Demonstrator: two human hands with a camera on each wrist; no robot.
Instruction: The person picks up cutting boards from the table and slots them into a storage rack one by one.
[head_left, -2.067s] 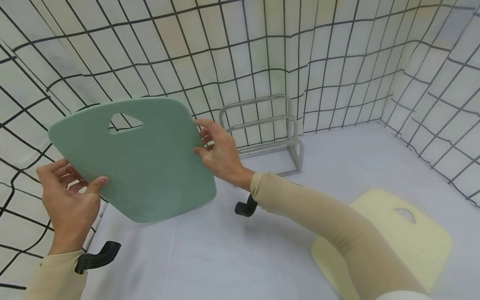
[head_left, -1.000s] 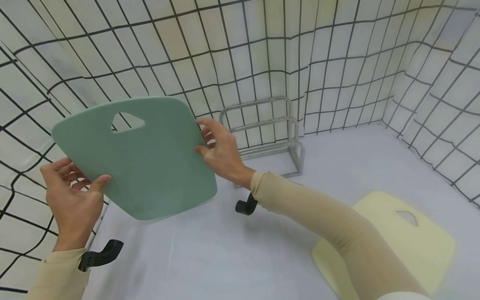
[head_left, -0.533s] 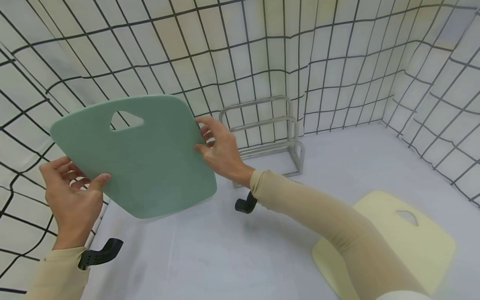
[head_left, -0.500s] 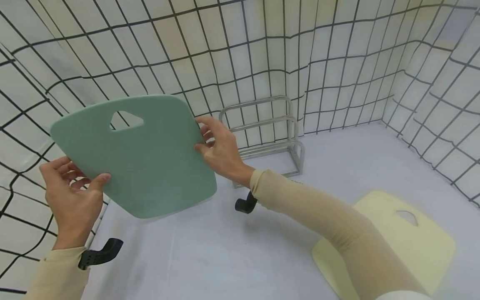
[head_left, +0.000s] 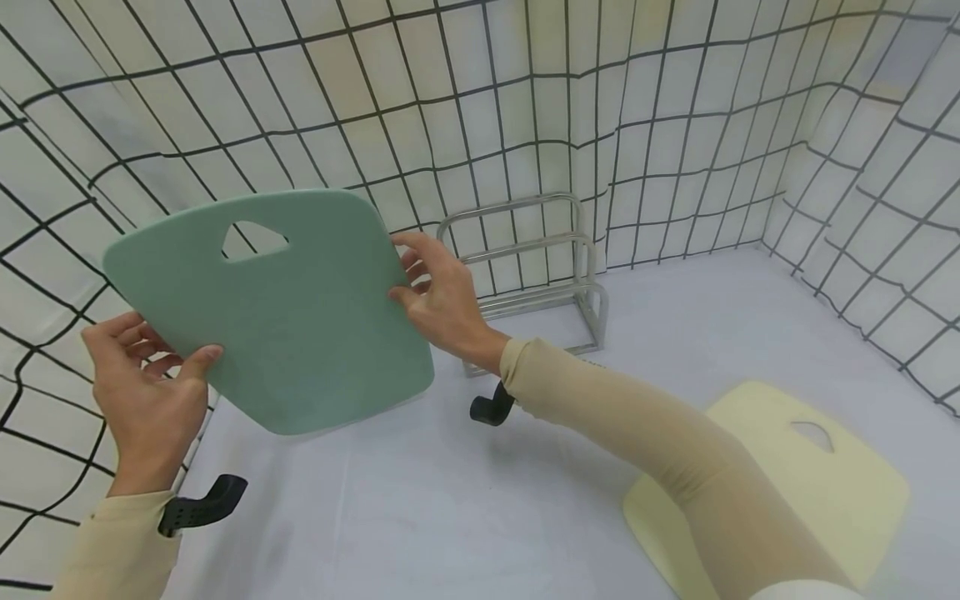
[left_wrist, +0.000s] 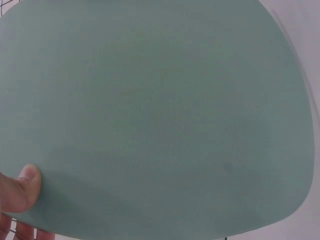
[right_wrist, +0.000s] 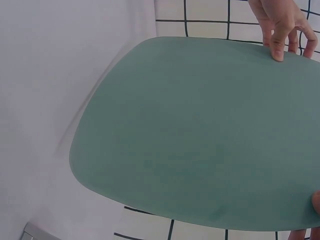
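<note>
A green cutting board (head_left: pixel 307 325) with a handle cutout near its top is held up, tilted, over the white surface in the head view. My left hand (head_left: pixel 146 400) grips its left edge, thumb on the near face and fingers behind. On the opposite edge, my right hand (head_left: pixel 441 293) pinches the board between thumb and fingers. The green board (left_wrist: pixel 165 115) fills most of the left wrist view, the left thumb pressed on its face. From the right wrist, the left hand (right_wrist: pixel 282 25) shows at the far edge of the board.
Behind my right hand stands a metal rack (head_left: pixel 588 308) with several upright loops. A pale yellow cutting board (head_left: pixel 832 492) lies at the right, partly under my right sleeve (head_left: pixel 660 442). Black wire grid panels (head_left: pixel 675 125) border the white surface (head_left: pixel 420 508) at the back and sides.
Both hands keep the same grip on the green board. It has shifted only slightly, its lower edge a little higher in the head view than two seconds ago.
</note>
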